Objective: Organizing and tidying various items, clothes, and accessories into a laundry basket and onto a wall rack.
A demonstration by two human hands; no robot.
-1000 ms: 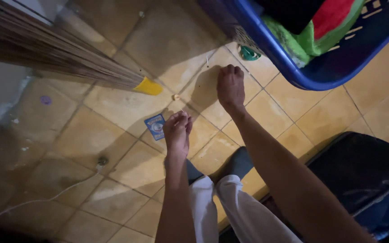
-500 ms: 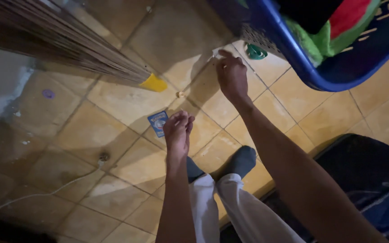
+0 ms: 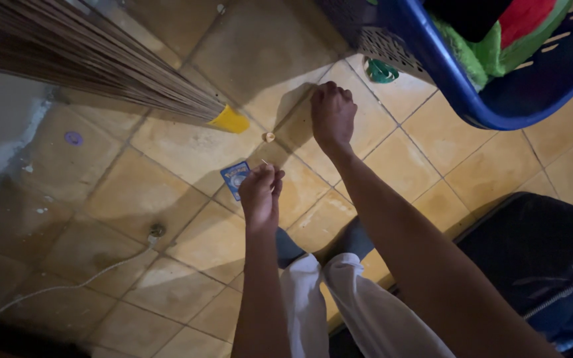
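The left hand (image 3: 260, 192) pinches a thin stick-like sliver (image 3: 264, 162) between closed fingers, pointing up-left toward the fisted right hand (image 3: 331, 116) just beyond.

**Both arms stretched down, hands closed**

The left hand (image 3: 260, 192) is held low with its fingertips pinched together. The right hand (image 3: 331, 114) reaches further out on a straight arm, fingers curled into a loose fist, knuckles up.

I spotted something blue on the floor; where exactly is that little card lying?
The blue card lies flat on the tan floor tiles, just left of the left hand and below the broom's yellow band.
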